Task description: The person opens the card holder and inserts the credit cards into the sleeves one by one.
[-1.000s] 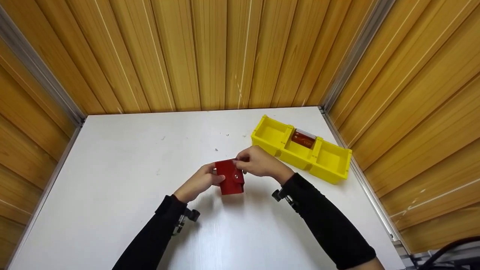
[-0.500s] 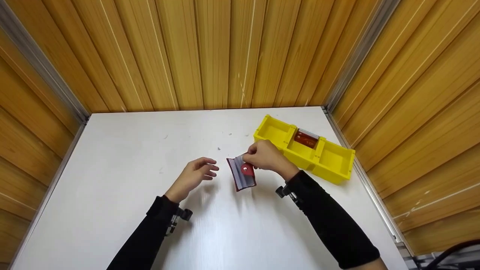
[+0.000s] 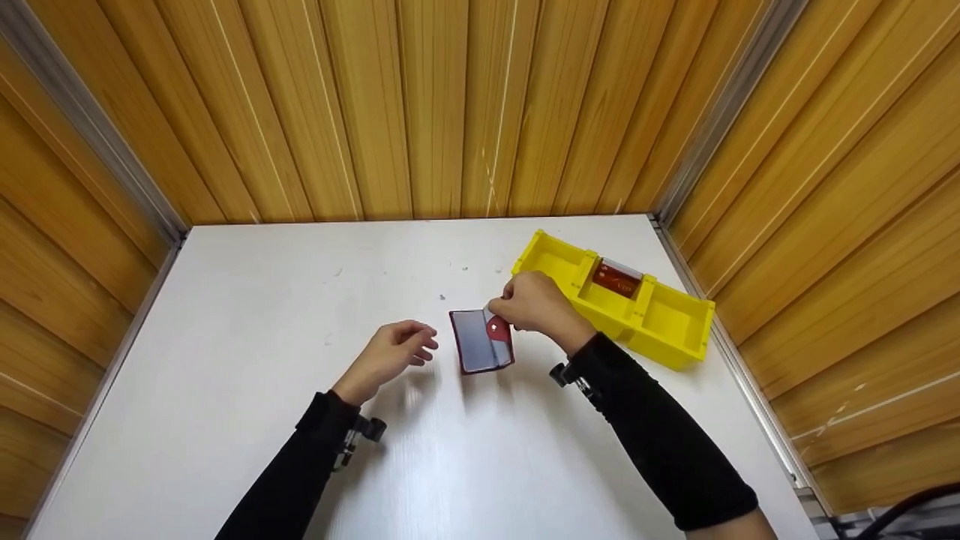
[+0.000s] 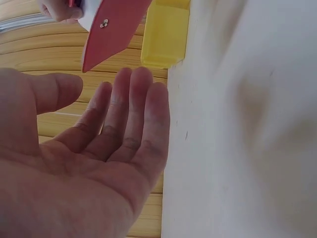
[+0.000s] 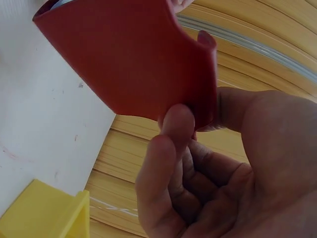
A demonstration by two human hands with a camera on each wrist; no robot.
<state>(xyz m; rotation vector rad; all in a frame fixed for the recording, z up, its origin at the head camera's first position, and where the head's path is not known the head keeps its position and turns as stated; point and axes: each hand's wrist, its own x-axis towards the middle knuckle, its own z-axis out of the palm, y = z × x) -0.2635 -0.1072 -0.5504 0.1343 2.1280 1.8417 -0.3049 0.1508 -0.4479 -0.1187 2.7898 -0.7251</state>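
Note:
My right hand (image 3: 541, 306) pinches the upper right corner of a red card holder (image 3: 476, 343) between thumb and fingers. The card holder hangs unfolded above the table, its clear inner sleeves turned toward the head camera and its snap flap by my fingers. In the right wrist view its plain red outer cover (image 5: 129, 59) faces the camera. To the left, my left hand (image 3: 388, 356) is held apart from it with nothing in it. Its fingers (image 4: 133, 109) are loosely extended, palm up in the left wrist view, below a cover corner with a metal snap.
A yellow three-compartment bin (image 3: 671, 326) stands at the right rear of the white table (image 3: 247, 337), just beyond my right hand. Its middle compartment holds a dark red card (image 3: 617, 278) marked VIP. Wood-patterned walls (image 3: 420, 112) enclose the back and sides.
My left hand has let go of the card holder and drawn back left. The card holder, closed at first, has swung open in my right hand, which moved slightly up and right.

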